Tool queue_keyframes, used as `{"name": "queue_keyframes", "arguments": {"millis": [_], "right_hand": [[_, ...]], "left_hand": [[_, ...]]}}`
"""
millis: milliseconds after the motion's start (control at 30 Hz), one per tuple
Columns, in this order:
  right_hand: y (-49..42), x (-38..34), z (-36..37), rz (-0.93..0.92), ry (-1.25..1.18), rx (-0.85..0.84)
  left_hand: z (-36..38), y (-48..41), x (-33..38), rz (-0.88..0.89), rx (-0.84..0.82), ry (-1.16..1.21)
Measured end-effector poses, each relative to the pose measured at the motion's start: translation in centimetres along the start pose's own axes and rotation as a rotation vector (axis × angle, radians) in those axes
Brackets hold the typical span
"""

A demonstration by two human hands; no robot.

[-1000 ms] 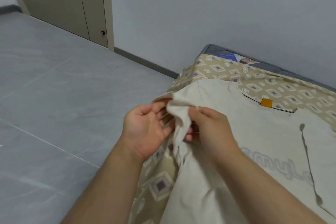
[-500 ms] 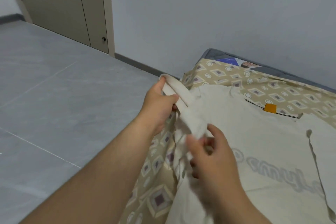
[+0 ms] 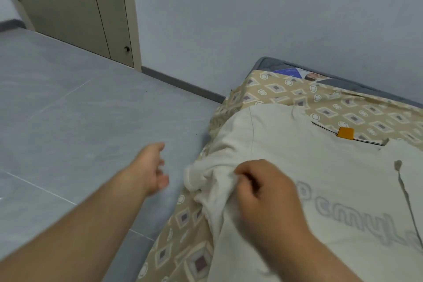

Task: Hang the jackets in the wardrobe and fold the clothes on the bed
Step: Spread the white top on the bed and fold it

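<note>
Head view: cream shirt (image 3: 309, 178) lies flat on the patterned bedsheet (image 3: 343, 107). Right hand (image 3: 265, 190) pinches its bunched sleeve at the bed's left edge. Left hand (image 3: 152, 167) empty, fingers loose, over floor (image 3: 68, 110) just beside that sleeve.

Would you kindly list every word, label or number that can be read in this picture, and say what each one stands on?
"emnyL", roughly, partly cut off: grey outlined letters on the cream garment.
Orange tag at the garment's neck: no text legible.
Printed sheet at the mattress corner: print too small to read.
Nothing else carries writing.
</note>
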State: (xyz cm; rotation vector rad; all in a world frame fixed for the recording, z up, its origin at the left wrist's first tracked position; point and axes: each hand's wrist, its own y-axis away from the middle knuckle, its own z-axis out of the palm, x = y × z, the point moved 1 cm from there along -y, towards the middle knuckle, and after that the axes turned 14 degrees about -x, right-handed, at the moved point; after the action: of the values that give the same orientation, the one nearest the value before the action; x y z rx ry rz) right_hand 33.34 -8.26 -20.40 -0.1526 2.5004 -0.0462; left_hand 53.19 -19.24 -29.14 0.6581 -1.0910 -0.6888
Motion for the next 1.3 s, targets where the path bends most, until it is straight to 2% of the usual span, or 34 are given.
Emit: {"name": "queue_keyframes", "arguments": {"millis": [67, 133, 233, 300, 333, 400, 500, 567, 633, 700, 733, 767, 867, 933, 1000, 1100, 1200, 1300], "right_hand": [[0.0, 2.7, -2.2, 0.041, 0.144, -0.003], [-0.1, 4.9, -4.1, 0.064, 0.308, -0.106], [-3.0, 5.8, -5.6, -0.075, 0.459, -0.251], [-7.4, 4.9, -5.6, -0.207, 0.506, -0.264], [-10.0, 4.2, -5.2, -0.216, 0.498, -0.277], [-14.7, 3.3, -4.2, -0.125, 0.529, -0.348], [-18.8, 2.7, -2.5, 0.173, 0.709, -0.521], [-20.1, 2.4, -2.1, 0.201, 0.751, -0.59], [-20.8, 1.9, -2.4, 0.176, 0.579, -0.55], [-21.6, 2.2, -3.6, 0.169, 0.329, -0.328], [-21.7, 2.6, -4.2, 0.166, 0.26, -0.219], [-21.4, 3.1, -4.5, 0.178, 0.254, -0.185], [-19.2, 4.1, -4.0, 0.108, 0.531, -0.209], [-16.3, 4.0, -3.6, -0.055, 0.6, -0.168], [-13.5, 4.0, -2.9, -0.124, 0.614, -0.245], [-11.2, 4.7, -0.8, -0.005, 0.63, -0.418], [-10.8, 5.2, 0.7, 0.027, 0.597, -0.338], [-11.2, 5.6, 0.8, 0.077, 0.531, -0.27]], "left_hand": [[0.0, 1.6, -4.1, -0.212, -0.205, 0.048], [1.2, 3.4, -6.6, -0.283, -0.356, 0.028], [3.3, 4.9, -7.9, -0.201, -0.348, 0.042], [4.8, 5.6, -8.0, -0.109, -0.355, 0.134], [5.5, 5.8, -7.9, -0.08, -0.374, 0.188], [6.5, 5.9, -7.8, -0.025, -0.354, 0.269], [6.7, 5.6, -7.8, 0.08, -0.268, 0.412], [6.4, 5.5, -7.8, 0.154, -0.26, 0.529], [6.1, 5.4, -8.2, 0.216, -0.239, 0.58], [6.1, 5.7, -8.5, 0.172, -0.218, 0.577], [6.2, 5.8, -8.6, 0.131, -0.219, 0.563], [6.3, 5.8, -8.7, 0.096, -0.236, 0.544], [6.2, 5.8, -8.5, 0.037, -0.325, 0.515], [6.1, 5.6, -8.5, 0.013, -0.371, 0.523], [5.8, 5.4, -8.8, -0.029, -0.392, 0.543], [5.7, 4.7, -9.1, 0.023, -0.368, 0.619], [6.2, 4.9, -8.1, 0.127, -0.368, 0.743], [6.5, 4.4, -7.0, 0.221, -0.326, 0.76]]}}
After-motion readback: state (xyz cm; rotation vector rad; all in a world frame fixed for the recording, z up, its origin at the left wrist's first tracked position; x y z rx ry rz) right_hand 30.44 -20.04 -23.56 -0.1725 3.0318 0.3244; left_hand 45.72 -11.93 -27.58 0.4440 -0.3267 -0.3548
